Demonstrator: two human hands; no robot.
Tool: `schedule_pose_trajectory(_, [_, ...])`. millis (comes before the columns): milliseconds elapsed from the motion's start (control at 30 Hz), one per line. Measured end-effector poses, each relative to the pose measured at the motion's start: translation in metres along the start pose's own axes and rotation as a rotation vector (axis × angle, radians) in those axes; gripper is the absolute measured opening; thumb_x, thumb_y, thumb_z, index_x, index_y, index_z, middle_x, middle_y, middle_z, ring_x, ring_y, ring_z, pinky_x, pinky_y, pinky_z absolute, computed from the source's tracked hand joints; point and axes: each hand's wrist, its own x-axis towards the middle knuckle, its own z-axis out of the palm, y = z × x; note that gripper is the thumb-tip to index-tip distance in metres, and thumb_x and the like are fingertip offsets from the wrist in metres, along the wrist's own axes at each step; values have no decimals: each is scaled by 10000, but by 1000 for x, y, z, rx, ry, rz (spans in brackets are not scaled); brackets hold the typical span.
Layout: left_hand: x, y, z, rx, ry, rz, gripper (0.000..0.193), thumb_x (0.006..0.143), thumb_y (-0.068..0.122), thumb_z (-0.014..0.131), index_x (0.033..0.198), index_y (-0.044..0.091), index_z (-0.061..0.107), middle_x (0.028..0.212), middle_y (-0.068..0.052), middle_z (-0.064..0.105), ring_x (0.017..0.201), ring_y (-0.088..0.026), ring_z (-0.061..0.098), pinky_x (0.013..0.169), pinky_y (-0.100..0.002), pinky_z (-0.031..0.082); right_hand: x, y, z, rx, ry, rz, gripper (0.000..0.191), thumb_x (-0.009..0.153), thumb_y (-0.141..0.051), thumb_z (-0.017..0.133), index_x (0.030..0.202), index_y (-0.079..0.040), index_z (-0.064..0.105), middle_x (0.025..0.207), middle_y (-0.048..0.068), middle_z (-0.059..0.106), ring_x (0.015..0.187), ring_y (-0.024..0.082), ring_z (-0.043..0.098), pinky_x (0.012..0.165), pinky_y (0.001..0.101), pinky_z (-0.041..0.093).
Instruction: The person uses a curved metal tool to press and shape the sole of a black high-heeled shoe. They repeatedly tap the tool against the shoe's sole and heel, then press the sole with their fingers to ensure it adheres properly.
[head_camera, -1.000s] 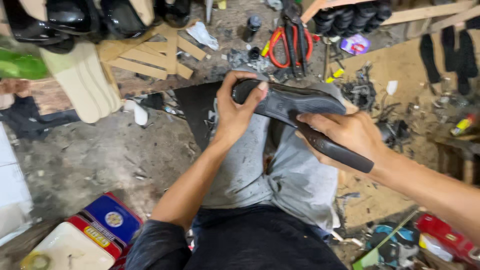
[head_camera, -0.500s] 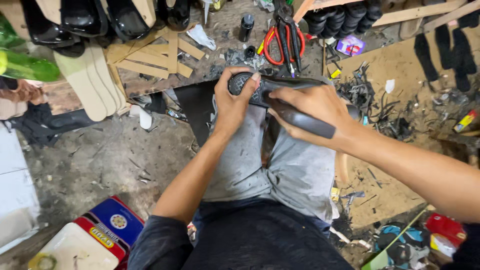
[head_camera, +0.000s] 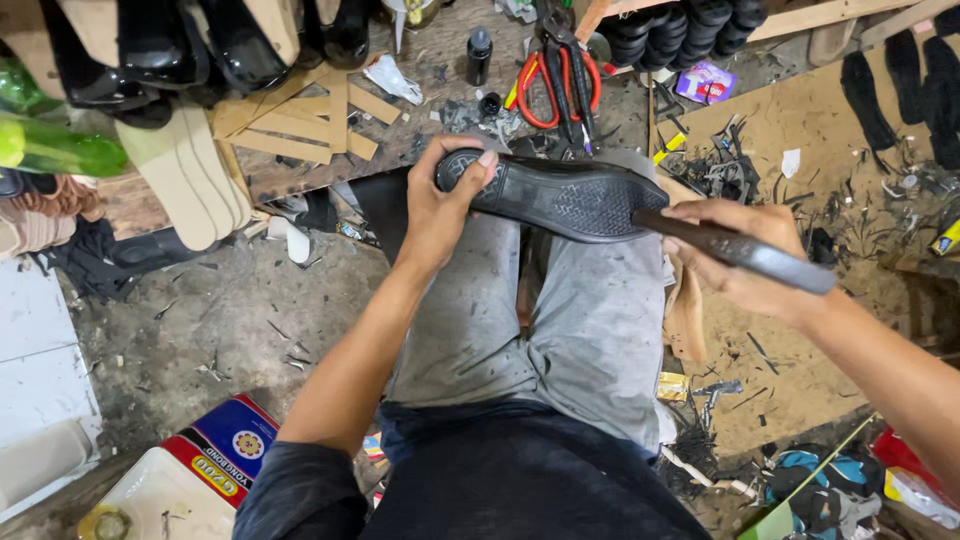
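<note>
Left hand, fingers clamped round heel end of black shoe. Shoe sole-up, lying across the knees above grey trousers, just off the near edge of the littered tabletop. Right hand, fingers closed on a dark tool handle; its tip touches the sole's toe end. Red-handled scissors on tabletop behind shoe. Pale insoles at left edge.

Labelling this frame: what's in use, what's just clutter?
In use:
left hand gripping the heel of the black shoe, sole up
right hand holding a dark tool at the sole's toe end

Lying about:
red-handled scissors
small dark bottle
pale insoles
wooden strips
</note>
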Motion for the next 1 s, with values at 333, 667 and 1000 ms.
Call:
schedule_pose_trajectory(333, [-14,-5,4,-33,9,94,199,981,66,743,1129,4,626,1004,-31,653,926,-86,649,839,-234,568,16,-13,0,-197,-89,-212,282,820,-174,815,1068,-54,758,924,140,783,652,270,724,580,329,562])
schedule_pose_trajectory(667, [-11,-8,12,100,16,216,210,988,86,766,1145,18,646,1015,-42,718,953,-71,672,848,-218,562,66,-48,20,-198,-148,-358,322,823,-241,801,1093,-68,776,825,164,756,641,333,708,574,387,568])
schedule_pose_trajectory(1000, [21,-2,22,35,82,39,264,952,308,671,1069,72,654,833,13,694,656,-62,634,461,-225,485,111,-126,-13,193,-210,402,312,926,-317,720,945,-10,672,659,119,637,589,202,614,596,378,508])
